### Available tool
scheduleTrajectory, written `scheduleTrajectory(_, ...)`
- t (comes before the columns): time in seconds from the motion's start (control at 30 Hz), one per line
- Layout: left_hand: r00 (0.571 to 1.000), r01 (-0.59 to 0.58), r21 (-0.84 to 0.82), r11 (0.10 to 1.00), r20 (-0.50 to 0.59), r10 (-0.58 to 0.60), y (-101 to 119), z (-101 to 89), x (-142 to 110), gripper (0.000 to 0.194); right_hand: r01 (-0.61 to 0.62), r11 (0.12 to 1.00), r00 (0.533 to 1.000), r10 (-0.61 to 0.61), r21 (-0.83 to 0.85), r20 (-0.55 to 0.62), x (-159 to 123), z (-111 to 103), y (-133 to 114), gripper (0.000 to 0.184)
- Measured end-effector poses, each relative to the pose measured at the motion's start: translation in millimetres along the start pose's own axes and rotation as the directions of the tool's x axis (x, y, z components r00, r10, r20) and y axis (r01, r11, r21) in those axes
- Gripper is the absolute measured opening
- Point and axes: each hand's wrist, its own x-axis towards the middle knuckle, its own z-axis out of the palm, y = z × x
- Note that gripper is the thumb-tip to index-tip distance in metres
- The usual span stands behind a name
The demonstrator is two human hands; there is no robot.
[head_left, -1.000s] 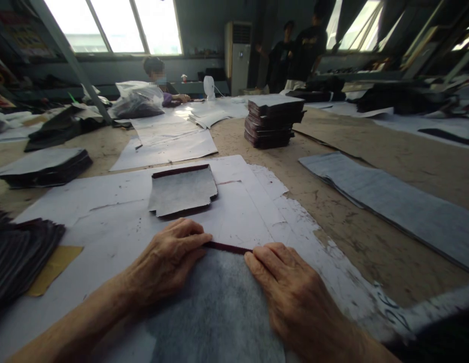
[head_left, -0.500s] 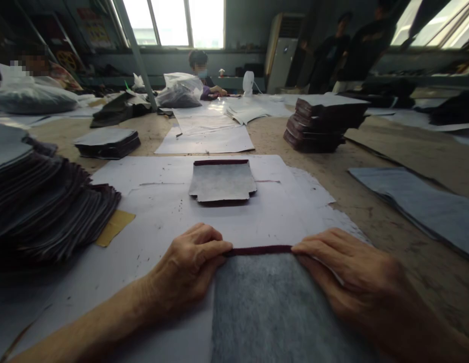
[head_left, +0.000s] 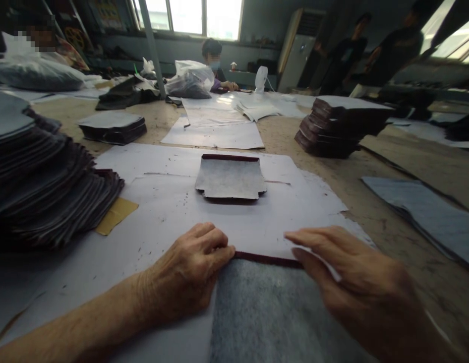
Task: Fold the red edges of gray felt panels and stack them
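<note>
A grey piece of lined material (head_left: 265, 312) with a folded dark red top edge (head_left: 267, 259) lies on white paper right in front of me. My left hand (head_left: 189, 275) is curled and presses its fingertips on the left end of that red edge. Fingers extended, my right hand (head_left: 351, 280) rests on the piece's right end, its upper fingers lifted slightly off the paper. Farther up the paper lies a finished grey piece (head_left: 230, 177) with a red rim.
A fanned pile of dark pieces (head_left: 41, 186) sits at my left beside a yellow scrap (head_left: 115, 216). Other stacks (head_left: 340, 126) (head_left: 111, 126) stand on the brown table (head_left: 374, 222). A grey sheet (head_left: 431, 214) lies right. A seated person (head_left: 214, 63) works at the far end; two people stand at back right.
The view has swung left, bringing the fanned pile in. My right hand has slid outward along the red edge and its fingers have straightened. The left hand stays pressed on the edge.
</note>
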Motion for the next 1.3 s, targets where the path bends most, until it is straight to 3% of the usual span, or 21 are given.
scheduleTrajectory(0.13,1.000,-0.024,0.037,0.999,0.006,0.024,0.0,1.9,-1.8,0.027,0.122,0.964,0.974,-0.162,0.236,0.158,4.5,30.9,-21.7,0.025)
scheduleTrajectory(0.23,0.999,-0.032,0.024,0.999,0.032,0.031,-0.6,2.9,-0.7,0.029,0.185,0.952,0.962,-0.226,0.245,0.153,1.1,45.3,-25.1,0.027)
scheduleTrajectory(0.4,1.000,0.011,-0.053,0.999,0.002,-0.011,-4.6,-2.8,2.6,0.029,0.345,0.919,0.910,-0.378,0.192,0.171,-4.7,48.2,-23.8,0.028)
scheduleTrajectory(0.5,0.991,0.096,-0.072,0.993,-0.082,-0.102,-0.2,-10.4,-1.7,0.032,0.335,0.921,0.909,-0.372,0.202,0.187,-5.0,47.8,-23.3,0.029)
scheduleTrajectory(0.6,0.986,0.158,-0.031,0.987,-0.043,-0.160,13.5,-12.0,-12.9,0.026,0.311,0.918,0.914,-0.360,0.246,0.188,-5.8,48.3,-21.6,0.030)
scheduleTrajectory(0.67,0.988,0.149,0.036,0.988,-0.033,-0.148,23.1,-7.0,-22.3,0.023,0.280,0.919,0.922,-0.338,0.277,0.188,-6.2,48.2,-19.7,0.031)
scheduleTrajectory(0.87,0.983,0.111,0.186,0.976,-0.167,-0.080,31.3,11.1,-37.4,0.025,0.058,0.935,0.976,-0.126,0.350,0.176,-0.7,46.9,-15.1,0.028)
scheduleTrajectory(1.1,0.980,0.100,0.219,0.971,-0.191,-0.058,31.0,7.9,-33.4,0.024,0.213,0.930,0.924,-0.291,0.299,0.248,-1.3,51.3,-15.0,0.040)
scheduleTrajectory(1.23,0.991,0.121,0.262,0.957,-0.080,-0.103,33.5,3.8,-31.4,0.025,0.288,0.930,0.904,-0.343,0.228,0.257,-4.0,52.6,-15.2,0.042)
scheduleTrajectory(1.3,0.989,0.110,0.277,0.955,-0.122,-0.078,32.2,6.2,-31.9,0.025,0.300,0.930,0.900,-0.350,0.214,0.258,-4.2,52.7,-15.2,0.043)
